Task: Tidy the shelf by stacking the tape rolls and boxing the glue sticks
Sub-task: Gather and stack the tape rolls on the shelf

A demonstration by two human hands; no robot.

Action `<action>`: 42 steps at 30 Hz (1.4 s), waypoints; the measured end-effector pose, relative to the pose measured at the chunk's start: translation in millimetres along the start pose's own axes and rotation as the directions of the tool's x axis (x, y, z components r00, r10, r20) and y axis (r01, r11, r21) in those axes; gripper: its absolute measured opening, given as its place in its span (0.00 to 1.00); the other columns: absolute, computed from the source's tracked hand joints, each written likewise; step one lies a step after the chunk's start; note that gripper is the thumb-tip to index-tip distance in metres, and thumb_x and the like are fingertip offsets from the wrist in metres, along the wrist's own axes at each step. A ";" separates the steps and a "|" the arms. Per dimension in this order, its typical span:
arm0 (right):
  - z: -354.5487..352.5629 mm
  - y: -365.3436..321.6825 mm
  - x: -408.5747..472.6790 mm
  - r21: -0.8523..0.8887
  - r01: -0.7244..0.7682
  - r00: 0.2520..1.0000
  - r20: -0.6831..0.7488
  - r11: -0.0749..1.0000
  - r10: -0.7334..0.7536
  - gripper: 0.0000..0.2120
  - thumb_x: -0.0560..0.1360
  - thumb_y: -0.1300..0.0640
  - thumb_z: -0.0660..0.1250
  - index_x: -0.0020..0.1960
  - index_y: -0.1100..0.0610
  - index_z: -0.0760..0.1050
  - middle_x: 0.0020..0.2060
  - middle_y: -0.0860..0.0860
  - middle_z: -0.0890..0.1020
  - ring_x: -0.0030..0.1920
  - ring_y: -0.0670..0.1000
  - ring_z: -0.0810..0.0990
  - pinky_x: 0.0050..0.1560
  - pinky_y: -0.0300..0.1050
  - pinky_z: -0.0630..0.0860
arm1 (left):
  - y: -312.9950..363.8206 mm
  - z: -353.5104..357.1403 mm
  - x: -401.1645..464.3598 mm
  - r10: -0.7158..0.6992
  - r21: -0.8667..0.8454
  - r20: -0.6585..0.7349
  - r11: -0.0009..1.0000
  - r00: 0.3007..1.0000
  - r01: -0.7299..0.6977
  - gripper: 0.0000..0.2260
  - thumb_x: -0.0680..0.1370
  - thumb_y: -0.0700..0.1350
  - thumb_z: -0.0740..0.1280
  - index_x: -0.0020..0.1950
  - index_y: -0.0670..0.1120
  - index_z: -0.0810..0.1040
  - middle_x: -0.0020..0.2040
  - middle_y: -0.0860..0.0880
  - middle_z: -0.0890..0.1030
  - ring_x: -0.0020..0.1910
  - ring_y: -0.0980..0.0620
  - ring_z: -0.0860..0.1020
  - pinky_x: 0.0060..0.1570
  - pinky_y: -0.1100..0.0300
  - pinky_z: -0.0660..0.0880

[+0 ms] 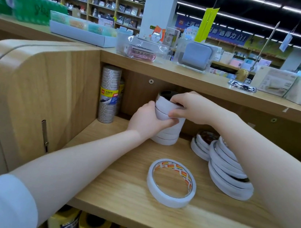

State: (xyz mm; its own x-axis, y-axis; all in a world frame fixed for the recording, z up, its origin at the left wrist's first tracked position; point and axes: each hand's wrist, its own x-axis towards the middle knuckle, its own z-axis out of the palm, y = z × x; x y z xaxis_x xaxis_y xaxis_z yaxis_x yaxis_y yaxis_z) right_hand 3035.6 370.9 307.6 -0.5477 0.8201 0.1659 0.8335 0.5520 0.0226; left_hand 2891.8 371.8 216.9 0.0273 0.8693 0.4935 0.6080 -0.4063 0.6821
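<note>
The wooden shelf (134,198) carries everything. At its back stands the stack of white tape rolls (168,129) — the left hand (149,120) grips its side, the right hand (189,106) curls its fingers (174,115) around the top roll. Right of the stack, toppled rolls (228,172) lean together; in front lies 1 loose tape roll (171,183).

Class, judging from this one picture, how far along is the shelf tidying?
Done: an upright stack of white tape rolls stands at the shelf's back. In hand: the left hand steadies it while the right hand grips the top roll. Left: one loose roll and a slumped pile; no glue sticks are visible.
</note>
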 end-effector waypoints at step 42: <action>19.7 -59.5 -68.0 -0.107 -0.270 0.866 -0.461 0.957 0.193 0.12 0.79 0.56 0.58 0.60 0.57 0.73 0.54 0.54 0.75 0.54 0.56 0.74 0.51 0.49 0.69 | 2.3 -21.9 -2.0 -0.055 -0.050 0.139 0.997 0.989 0.063 0.39 0.71 0.56 0.70 0.74 0.43 0.55 0.72 0.44 0.63 0.70 0.46 0.64 0.62 0.53 0.67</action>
State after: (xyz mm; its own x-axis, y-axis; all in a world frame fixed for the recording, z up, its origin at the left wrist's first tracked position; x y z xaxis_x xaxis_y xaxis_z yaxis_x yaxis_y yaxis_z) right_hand 3021.8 285.2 275.6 -0.2798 0.7471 0.6030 0.9533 0.2905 0.0824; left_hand 2875.7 363.0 229.3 0.1041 0.9211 0.3751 0.5680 -0.3647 0.7379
